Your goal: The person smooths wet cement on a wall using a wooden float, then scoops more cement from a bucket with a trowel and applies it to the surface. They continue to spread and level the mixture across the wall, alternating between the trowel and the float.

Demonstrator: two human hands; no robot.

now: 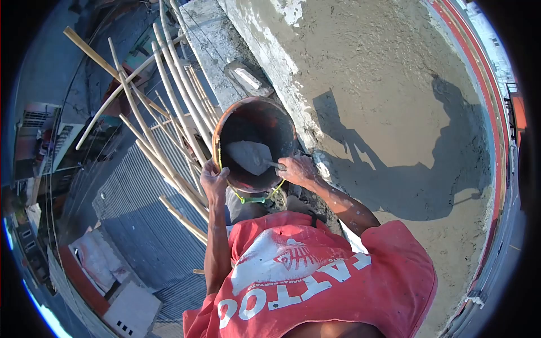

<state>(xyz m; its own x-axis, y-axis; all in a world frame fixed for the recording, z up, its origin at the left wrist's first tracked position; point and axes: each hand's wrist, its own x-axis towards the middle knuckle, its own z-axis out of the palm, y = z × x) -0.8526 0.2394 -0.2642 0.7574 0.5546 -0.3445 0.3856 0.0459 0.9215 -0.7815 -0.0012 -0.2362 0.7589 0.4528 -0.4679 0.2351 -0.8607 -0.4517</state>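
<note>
The right hand (300, 170) is closed around the short handle of a grey metal trowel with a broad, flat blade (248, 156), which lies inside the mouth of a round, dark bucket with an orange-brown rim (252, 100). The left hand (214, 179) grips the bucket's near-left rim, thumb over the edge. A yellow-green bail with a green grip (253, 200) hangs at the bucket's near side. Depth of contents cannot be determined. Assessment: the trowel should be light and stiff, best held by its handle; the bucket is probably rigid-walled, its weight depending on the contents, and is best taken by opposite sides of the rim or by the bail. Wet residue, if present, could make either slippery. Beyond the bucket stands a rough, pale-patched masonry ledge (207, 53); to the right lies a grey-brown plastered surface (366, 62) bearing a person's shadow (420, 188). Long, pale wooden poles (181, 84) extend to the left, above a grey corrugated roof (132, 194).
</note>
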